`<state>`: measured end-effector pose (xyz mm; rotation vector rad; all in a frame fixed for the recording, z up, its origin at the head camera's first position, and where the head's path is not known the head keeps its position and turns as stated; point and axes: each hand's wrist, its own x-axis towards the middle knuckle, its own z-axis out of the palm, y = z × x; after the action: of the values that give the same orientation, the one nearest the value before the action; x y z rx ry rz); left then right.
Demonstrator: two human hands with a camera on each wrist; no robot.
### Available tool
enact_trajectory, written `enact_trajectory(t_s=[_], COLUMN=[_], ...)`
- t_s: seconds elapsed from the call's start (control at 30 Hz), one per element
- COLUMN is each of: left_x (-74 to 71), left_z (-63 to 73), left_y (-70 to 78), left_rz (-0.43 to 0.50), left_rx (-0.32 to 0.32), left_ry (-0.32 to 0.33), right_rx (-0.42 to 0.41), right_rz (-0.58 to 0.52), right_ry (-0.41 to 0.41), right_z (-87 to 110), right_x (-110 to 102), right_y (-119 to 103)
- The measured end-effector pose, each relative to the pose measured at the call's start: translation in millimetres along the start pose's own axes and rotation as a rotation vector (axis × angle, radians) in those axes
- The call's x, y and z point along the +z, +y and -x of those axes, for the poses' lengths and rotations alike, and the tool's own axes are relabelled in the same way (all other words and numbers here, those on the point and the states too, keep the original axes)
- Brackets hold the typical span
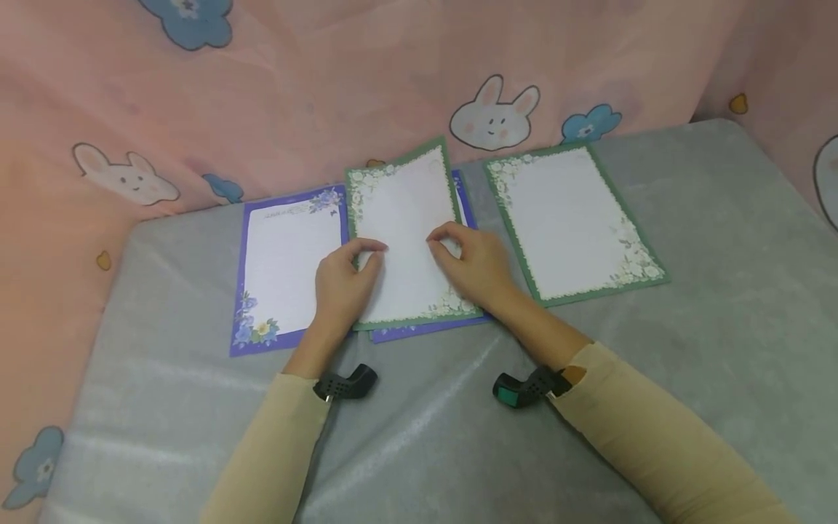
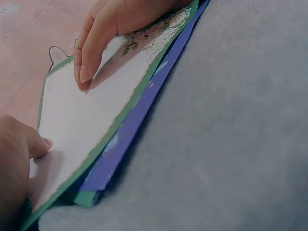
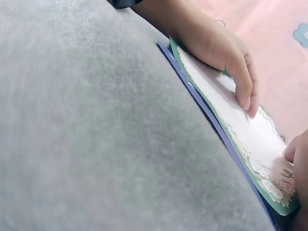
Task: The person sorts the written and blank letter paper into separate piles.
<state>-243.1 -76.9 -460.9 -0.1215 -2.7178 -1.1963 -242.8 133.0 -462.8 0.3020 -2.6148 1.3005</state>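
Note:
A green-bordered sheet [image 1: 406, 211] with white flowers lies over a purple-bordered sheet [image 1: 428, 331], its top right corner raised. My left hand [image 1: 347, 280] rests over its left side, thumb and index fingertips close together on the white area. Across from it, my right hand [image 1: 478, 266] lies over the right side, thumb and index tips likewise nearly meeting on the paper. Nothing shows between either pair of fingertips. In the left wrist view, a green edge [image 2: 86, 198] peeks out below the purple one. The remaining fingers of both hands are mostly hidden.
Another purple-bordered sheet [image 1: 288, 269] lies at the left, partly under my left hand. A separate green-bordered sheet [image 1: 569, 218] lies at the right. The grey tabletop [image 1: 419, 437] meets a pink, rabbit-printed cloth [image 1: 294, 94] at the back.

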Motion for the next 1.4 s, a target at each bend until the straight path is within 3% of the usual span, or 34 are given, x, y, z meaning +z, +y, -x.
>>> enact_trajectory(t_s=[1.4], left_x=[2.0], left_z=[-1.4], left_y=[0.8], left_rz=[-0.070], left_rx=[0.040], left_ry=[-0.003], right_rx=[-0.010], right_rz=[-0.009], right_ry=[-0.004], right_z=[0.9], right_x=[-1.8], right_y=[-1.9])
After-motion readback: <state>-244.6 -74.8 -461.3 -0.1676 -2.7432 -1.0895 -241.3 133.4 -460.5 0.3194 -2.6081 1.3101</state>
